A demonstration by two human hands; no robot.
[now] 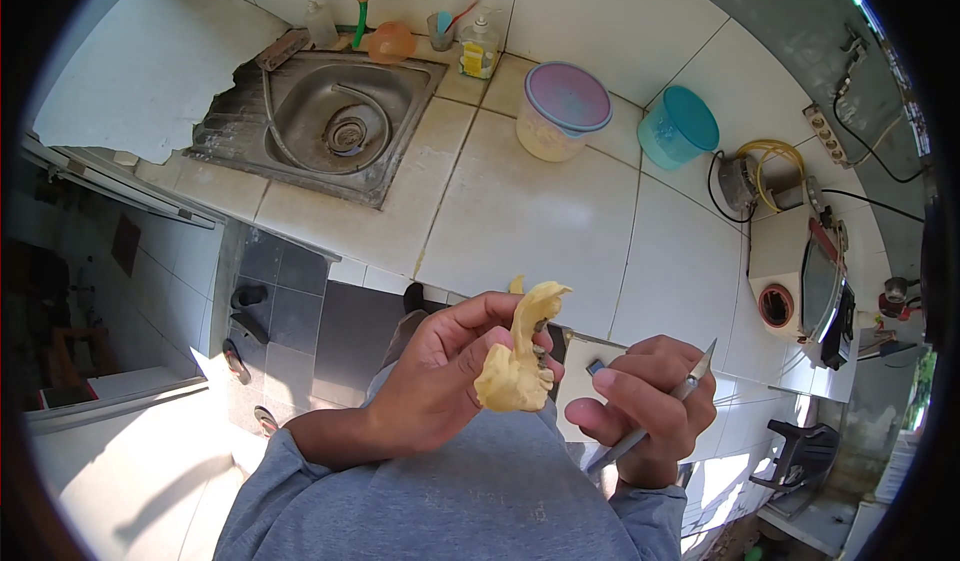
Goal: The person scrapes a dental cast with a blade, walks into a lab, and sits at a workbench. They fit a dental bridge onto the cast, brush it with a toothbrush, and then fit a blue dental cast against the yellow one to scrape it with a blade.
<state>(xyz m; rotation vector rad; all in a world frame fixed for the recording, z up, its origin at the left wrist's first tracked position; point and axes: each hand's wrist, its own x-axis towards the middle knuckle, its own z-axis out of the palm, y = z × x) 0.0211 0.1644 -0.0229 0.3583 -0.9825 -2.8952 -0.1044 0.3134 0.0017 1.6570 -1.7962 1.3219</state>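
My left hand (440, 366) holds a pale yellow, soft piece of food (517, 359), a lump with a strip curling upward from it, pinched between thumb and fingers. My right hand (648, 408) grips a small knife (690, 386) with a thin metal blade that points up and to the right. The two hands are close together in front of my grey sleeves, just before the tiled counter's edge. The knife is apart from the food.
A tiled counter (520, 211) carries a steel sink (330, 121), a lidded tub with a purple lid (562, 109), a teal container (680, 126), soap bottles (478, 46) and an appliance (810, 281) with cables at the right. Sandals lie on the dark floor (290, 311).
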